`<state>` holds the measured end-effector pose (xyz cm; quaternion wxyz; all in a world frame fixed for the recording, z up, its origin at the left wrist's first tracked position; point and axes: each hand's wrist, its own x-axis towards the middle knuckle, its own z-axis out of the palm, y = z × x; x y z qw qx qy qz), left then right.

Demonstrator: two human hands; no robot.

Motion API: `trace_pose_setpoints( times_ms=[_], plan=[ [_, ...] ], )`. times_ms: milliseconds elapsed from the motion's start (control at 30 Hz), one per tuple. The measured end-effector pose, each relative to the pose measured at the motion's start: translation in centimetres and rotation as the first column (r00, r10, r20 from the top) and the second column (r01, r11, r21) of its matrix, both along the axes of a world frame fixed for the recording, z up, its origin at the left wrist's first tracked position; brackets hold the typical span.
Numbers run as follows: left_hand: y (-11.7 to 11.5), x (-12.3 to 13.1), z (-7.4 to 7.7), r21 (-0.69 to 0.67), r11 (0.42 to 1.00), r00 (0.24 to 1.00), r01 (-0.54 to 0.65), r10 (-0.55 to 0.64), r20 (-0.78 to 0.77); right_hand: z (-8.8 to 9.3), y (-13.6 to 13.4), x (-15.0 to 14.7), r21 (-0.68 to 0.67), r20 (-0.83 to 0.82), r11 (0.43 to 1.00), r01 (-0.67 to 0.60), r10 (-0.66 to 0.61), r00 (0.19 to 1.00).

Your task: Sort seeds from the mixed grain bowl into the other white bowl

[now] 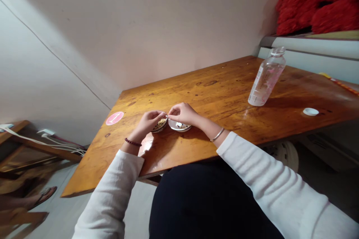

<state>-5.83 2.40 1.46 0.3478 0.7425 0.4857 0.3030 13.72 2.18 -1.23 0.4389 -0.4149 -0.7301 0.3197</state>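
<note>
I'm sitting with my lap in dark trousers (207, 201) tucked just behind the near edge of a wooden table (179, 153), my white sleeves (109, 194) resting over that edge. My left hand (147, 125) is clamping a small patterned bowl (160, 127) at its side, with a beaded bracelet (133, 142) sitting on my wrist. The bowl is holding a heap of pale, speckled grains (160, 123), and I'm keeping it on the table. My right hand (182, 114), a silver bangle (217, 134) on its wrist, is reaching in from the other side. Its thumb and forefinger are pinching together at the bowl's rim, almost touching my left fingers; whatever they might be gripping is too small to tell. Just beside the bowl, under my right hand, a shallow white saucer (173, 125) is lying on the wood, holding a few scattered bits near its far side.

Near my left hand, a pink round sticker (114, 118) marked "1" is sitting close to the table's left edge. Well apart to the right, a tall plastic bottle (266, 80) is standing upright, with a white cap (310, 111) lying farther along the wood. The table's far edge is running along a white wall (140, 26), and red fluffy fabric (314, 11) is piled on a ledge beyond.
</note>
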Motion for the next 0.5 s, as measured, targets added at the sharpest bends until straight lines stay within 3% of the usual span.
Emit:
trace_pose_setpoints(
  times_ms=[500],
  plan=[
    [-0.09, 0.1, 0.05, -0.009, 1.0, 1.0, 0.028, -0.027, 0.01, -0.01, -0.06, 0.07, -0.006, -0.011, 0.999, -0.033, 0.033, 0.999]
  ],
)
